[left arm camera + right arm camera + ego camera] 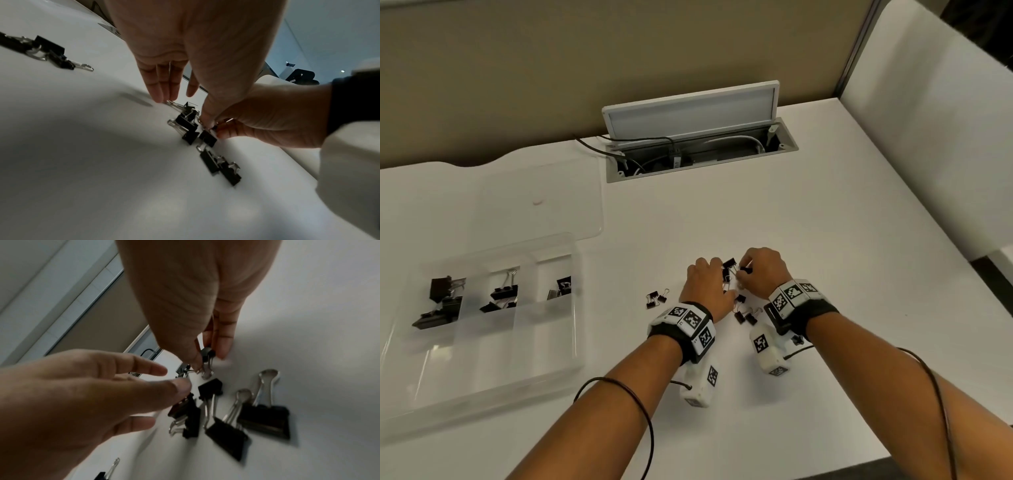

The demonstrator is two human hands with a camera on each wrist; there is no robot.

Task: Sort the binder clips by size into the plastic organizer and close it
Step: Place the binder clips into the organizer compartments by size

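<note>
Left hand (705, 291) fingers extended downward, right hand (763, 270) fingertips apparently pinching, hands close together

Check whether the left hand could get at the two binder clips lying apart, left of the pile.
Probably yes. The left hand is open over the pile, and the two binder clips lie on bare table just left of it, with nothing between.

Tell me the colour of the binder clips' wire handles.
Silver metal; the binder clips have black bodies. Clearest in the right wrist view.
</note>
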